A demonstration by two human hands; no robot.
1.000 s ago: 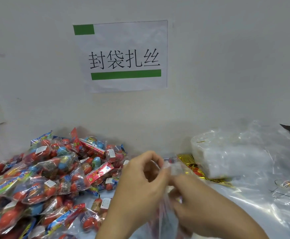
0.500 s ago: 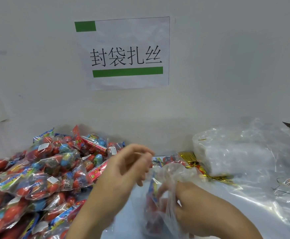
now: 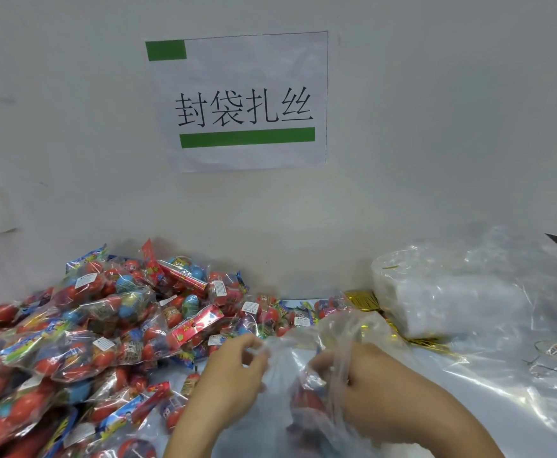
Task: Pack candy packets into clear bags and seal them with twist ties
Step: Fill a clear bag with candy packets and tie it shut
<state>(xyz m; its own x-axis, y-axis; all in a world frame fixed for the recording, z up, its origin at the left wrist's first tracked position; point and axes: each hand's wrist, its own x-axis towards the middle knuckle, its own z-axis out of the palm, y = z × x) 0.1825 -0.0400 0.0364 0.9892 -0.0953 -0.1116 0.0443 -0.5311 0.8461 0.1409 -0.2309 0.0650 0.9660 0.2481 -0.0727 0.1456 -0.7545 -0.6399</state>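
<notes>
Here both hands, left (image 3: 234, 381) and right (image 3: 366, 388), pinch the clear bag (image 3: 290, 365) holding candy.

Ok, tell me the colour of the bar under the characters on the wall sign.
Green bar, clearest in the head view.

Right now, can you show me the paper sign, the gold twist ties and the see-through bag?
paper sign (image 3: 244, 100): head view, printed middle.
gold twist ties (image 3: 364, 300): head view, bundle's top.
clear bag (image 3: 280, 361): head view, open top.
</notes>
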